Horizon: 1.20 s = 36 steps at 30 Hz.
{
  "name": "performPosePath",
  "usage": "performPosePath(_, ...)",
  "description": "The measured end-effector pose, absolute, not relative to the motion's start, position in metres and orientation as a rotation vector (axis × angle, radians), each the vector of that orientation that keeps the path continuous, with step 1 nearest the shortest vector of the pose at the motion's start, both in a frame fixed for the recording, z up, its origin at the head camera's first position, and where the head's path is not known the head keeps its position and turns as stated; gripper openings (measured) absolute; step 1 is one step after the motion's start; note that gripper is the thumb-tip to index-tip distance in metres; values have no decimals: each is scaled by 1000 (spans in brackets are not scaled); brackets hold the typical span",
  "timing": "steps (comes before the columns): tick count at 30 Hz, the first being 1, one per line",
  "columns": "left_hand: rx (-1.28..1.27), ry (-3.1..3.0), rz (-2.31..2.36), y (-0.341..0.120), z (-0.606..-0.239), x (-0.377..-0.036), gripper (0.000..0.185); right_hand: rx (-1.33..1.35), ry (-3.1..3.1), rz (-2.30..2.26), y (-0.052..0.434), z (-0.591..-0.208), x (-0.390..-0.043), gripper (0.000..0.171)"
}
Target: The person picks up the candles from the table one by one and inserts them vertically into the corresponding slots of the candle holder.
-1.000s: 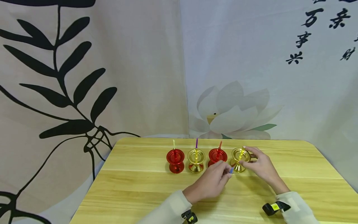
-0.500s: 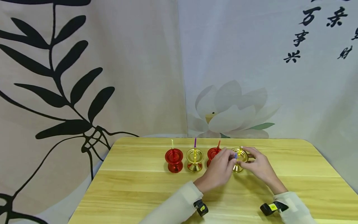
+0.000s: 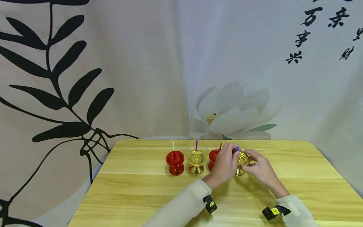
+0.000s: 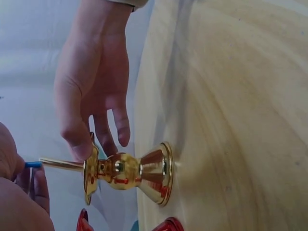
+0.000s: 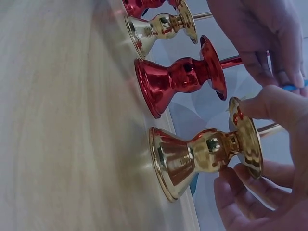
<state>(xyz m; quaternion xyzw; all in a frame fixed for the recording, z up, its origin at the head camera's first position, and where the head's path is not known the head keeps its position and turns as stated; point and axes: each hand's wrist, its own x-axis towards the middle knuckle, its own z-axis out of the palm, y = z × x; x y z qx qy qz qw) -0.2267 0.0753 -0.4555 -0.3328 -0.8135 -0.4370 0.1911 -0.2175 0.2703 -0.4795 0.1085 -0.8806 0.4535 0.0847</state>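
Note:
At the right end of a row of candle holders stands a gold candle holder (image 3: 244, 160), upright on the table. My right hand (image 3: 262, 168) holds it by its dish, thumb and fingers on the rim. A thin blue candle (image 3: 238, 148) is pinched in the fingertips of my left hand (image 3: 225, 164). In the left wrist view the lower end of the blue candle (image 4: 33, 164) is right at the tip of the holder's upright gold stem (image 4: 62, 164). My left fingers hide most of the candle.
Left of my hands stand a red holder (image 3: 213, 156) with a red candle, partly covered, a gold holder (image 3: 196, 168) with a purple candle (image 3: 196, 144), and a red holder (image 3: 176, 170) with a pale yellow candle (image 3: 173, 146). The wooden table (image 3: 136, 195) ends before a printed curtain.
My left hand has moved right and up, bringing the blue candle from in front of the gold holder to its stem tip. My right hand keeps its hold on the dish.

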Motion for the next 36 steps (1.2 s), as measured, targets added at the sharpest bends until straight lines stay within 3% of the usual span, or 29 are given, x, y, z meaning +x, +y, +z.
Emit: performPosePath(36,-928,-2205,-1274,97,-450,-249,14,365,-2603,1356,271,-480,-217,59)
